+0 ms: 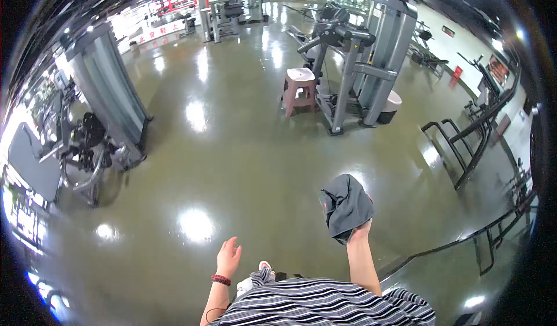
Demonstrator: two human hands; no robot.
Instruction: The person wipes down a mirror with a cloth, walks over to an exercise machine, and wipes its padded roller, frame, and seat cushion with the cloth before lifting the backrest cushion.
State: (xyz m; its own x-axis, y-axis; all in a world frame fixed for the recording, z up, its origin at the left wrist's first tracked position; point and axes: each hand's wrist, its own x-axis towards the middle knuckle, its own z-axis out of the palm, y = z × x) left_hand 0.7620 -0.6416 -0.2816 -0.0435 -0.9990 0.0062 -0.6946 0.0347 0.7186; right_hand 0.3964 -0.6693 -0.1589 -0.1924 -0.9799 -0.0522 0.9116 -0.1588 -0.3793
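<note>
Grey cloth (348,209) is held in the right hand (362,231), on the near side of the stool (300,92)

The cloth is gripped by the right hand and is carried above the floor (243,169), nearer to the body than the stool and to the right of it. It hangs in loose folds, and most of the fingers are covered by it, so their exact position cannot be told. The left hand (228,259) is raised over the floor, nearer than the stool and to its left. Its grip is relaxed: the fingers are extended and slightly curved. A dark red bracelet (220,279) is worn on the left wrist. Between the two arms, a striped shirt (325,300) is seen, and one shoe (265,265) is seen beyond its edge.

The stool is pink-brown with a pale seat, and it is placed upright. Just to the right of the stool, a grey machine (391,59) is installed, and a bin (390,108) is set beside that machine. Well apart, to the left of the stool, a second machine (113,88) is placed. Far to the right of the stool, a black frame (464,146) is seen. The lamps are reflected in the shiny floor.
</note>
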